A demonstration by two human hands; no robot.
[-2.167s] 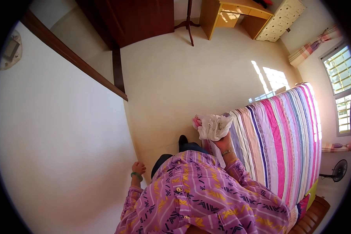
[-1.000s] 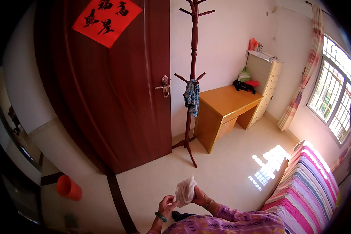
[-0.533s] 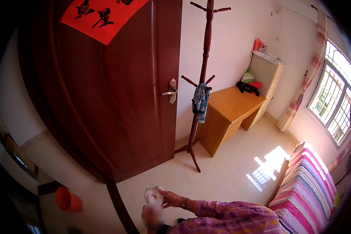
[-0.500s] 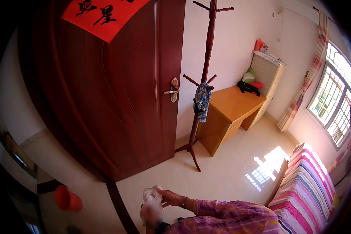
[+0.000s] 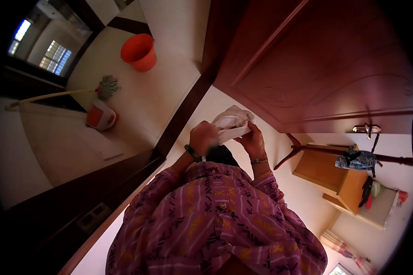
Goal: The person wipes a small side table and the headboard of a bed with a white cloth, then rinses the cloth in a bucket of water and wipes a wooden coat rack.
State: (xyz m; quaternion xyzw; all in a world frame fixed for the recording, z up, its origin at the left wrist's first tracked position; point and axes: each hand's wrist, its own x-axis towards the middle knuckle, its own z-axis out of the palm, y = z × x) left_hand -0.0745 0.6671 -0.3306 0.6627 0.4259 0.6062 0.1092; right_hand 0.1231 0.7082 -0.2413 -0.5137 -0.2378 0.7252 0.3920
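Left forearm and right forearm extended forward, converging. Left hand: curled, partly blurred, finger detail unclear. Right hand: roughly level, fingers bent inward, gripping. Hands near each other, not touching.

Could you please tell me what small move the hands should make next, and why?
Perhaps ease the right hand outward to loosen the crumpled white bundle: that hand pinches its right edge, while the left hand is at its left side.

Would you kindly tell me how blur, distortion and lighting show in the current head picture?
Head view: blur smears part of the left hand; the red bucket is clearer; fisheye corners go black; the window at lower right looks bright.
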